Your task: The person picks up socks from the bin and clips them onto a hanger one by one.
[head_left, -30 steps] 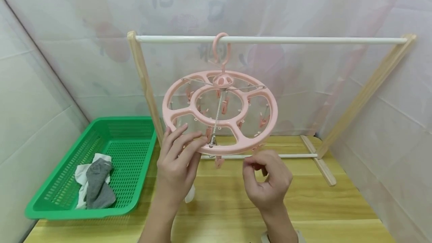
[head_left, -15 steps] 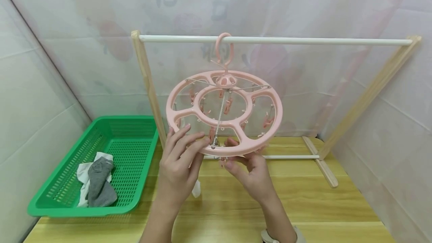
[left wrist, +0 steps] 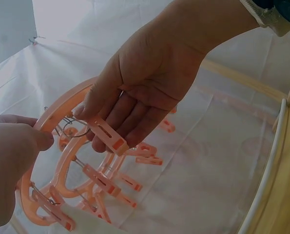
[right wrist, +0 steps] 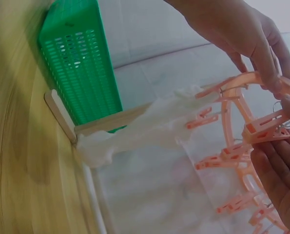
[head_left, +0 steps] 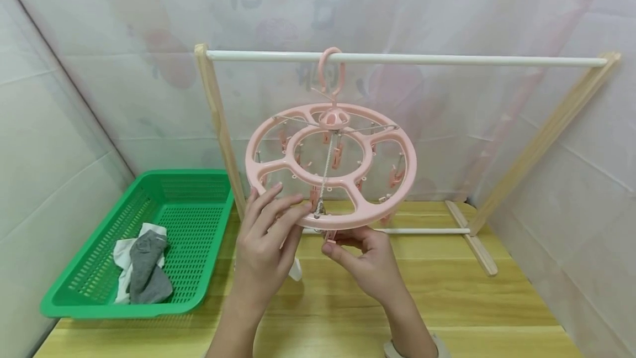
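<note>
While left hand (head_left: 260,245) grips pink hanger (head_left: 332,166) rim, right hand (head_left: 365,261) pinches clip (head_left: 329,235).

Bare forearms, pale cuff with dark sleeve (left wrist: 271,12) at the right wrist

Green basket (head_left: 199,192) at left on wooden surface (head_left: 447,297), holding grey sock (head_left: 146,272) over white cloth (head_left: 121,256). Wooden rack (head_left: 215,109) with white rail (head_left: 447,60) behind, against white sheeting.
</note>
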A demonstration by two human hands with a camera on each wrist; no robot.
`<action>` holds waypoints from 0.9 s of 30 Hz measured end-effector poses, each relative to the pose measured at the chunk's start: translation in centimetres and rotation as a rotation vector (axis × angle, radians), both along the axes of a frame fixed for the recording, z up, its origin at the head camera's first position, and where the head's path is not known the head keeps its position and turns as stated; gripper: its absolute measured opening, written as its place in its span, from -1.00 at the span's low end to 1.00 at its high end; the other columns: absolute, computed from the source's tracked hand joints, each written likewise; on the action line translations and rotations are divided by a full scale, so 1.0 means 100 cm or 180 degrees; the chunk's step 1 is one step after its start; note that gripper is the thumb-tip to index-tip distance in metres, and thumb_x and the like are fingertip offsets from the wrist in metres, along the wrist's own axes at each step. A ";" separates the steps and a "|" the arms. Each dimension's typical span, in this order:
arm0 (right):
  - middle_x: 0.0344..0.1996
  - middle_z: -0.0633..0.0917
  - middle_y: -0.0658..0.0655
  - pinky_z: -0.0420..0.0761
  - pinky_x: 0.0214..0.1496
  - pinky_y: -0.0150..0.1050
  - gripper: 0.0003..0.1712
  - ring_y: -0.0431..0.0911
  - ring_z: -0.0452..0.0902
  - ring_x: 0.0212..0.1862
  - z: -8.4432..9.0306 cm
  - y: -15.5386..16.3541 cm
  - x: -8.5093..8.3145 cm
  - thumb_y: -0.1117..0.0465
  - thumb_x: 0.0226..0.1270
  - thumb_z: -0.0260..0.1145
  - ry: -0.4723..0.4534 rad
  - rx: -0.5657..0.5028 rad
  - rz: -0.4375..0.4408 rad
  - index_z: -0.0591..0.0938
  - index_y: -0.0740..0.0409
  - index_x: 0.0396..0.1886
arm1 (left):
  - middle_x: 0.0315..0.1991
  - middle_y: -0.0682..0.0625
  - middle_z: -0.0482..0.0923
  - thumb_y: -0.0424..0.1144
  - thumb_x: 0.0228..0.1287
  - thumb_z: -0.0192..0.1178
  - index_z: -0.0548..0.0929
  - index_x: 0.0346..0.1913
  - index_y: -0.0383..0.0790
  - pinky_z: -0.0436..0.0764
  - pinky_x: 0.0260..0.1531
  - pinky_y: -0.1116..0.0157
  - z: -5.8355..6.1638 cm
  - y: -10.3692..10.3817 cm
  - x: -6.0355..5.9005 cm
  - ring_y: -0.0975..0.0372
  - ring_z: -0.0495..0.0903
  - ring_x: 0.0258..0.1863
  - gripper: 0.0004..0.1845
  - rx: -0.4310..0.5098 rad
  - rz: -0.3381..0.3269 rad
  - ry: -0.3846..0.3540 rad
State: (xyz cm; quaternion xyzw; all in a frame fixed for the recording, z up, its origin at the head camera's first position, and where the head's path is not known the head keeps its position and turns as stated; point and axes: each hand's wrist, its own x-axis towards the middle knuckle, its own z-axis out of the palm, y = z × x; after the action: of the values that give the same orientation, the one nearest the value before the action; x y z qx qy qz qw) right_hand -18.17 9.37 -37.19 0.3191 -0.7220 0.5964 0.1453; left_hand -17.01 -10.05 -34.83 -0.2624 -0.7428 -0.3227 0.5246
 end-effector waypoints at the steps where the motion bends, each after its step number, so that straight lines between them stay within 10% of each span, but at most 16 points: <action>1: -0.33 0.75 0.14 0.72 -0.11 -0.22 -0.75 -0.15 0.72 -0.23 0.000 0.000 0.000 0.46 0.16 0.46 -0.0002 0.0003 -0.0015 0.70 0.20 -0.16 | -0.02 -0.04 0.70 -0.24 0.45 0.18 0.76 -0.06 -0.13 0.23 0.34 -0.30 0.000 0.000 0.000 -0.05 0.52 0.25 -0.83 -0.0010 -0.0005 -0.0006; 14: -0.33 0.76 0.20 0.71 -0.15 -0.29 -0.75 -0.15 0.72 -0.27 0.003 0.004 -0.001 0.46 0.12 0.49 0.0071 -0.0019 -0.0151 0.73 0.20 -0.18 | 0.04 -0.25 0.62 -0.30 0.39 0.18 0.70 -0.02 -0.26 0.38 0.33 -0.11 0.009 -0.014 0.007 -0.20 0.51 0.19 -0.79 0.0108 -0.0256 0.0240; 19: -0.32 0.76 0.22 0.70 -0.13 -0.30 -0.76 -0.15 0.71 -0.25 0.003 0.004 -0.001 0.46 0.13 0.48 -0.0021 -0.0054 -0.0117 0.73 0.20 -0.19 | -0.04 -0.28 0.64 -0.29 0.35 0.18 0.72 -0.10 -0.33 0.45 0.26 0.04 0.005 -0.037 0.008 -0.21 0.55 0.07 -0.79 0.0169 -0.0057 0.0290; 27: -0.32 0.75 0.17 0.69 -0.13 -0.30 -0.77 -0.13 0.70 -0.25 0.001 0.002 0.000 0.47 0.14 0.47 -0.0023 -0.0091 -0.0021 0.71 0.21 -0.20 | 0.02 -0.26 0.63 -0.17 0.37 0.17 0.73 -0.02 -0.29 0.37 0.24 0.24 -0.014 -0.100 0.016 -0.19 0.53 0.08 -0.70 -0.0003 0.0481 -0.0245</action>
State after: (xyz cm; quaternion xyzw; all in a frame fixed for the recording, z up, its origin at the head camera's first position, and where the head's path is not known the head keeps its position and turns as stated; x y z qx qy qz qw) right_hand -18.16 9.60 -37.05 0.3124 -0.7150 0.6074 0.1493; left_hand -15.36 -20.01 -36.27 -0.1932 -0.7803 -0.2916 0.5184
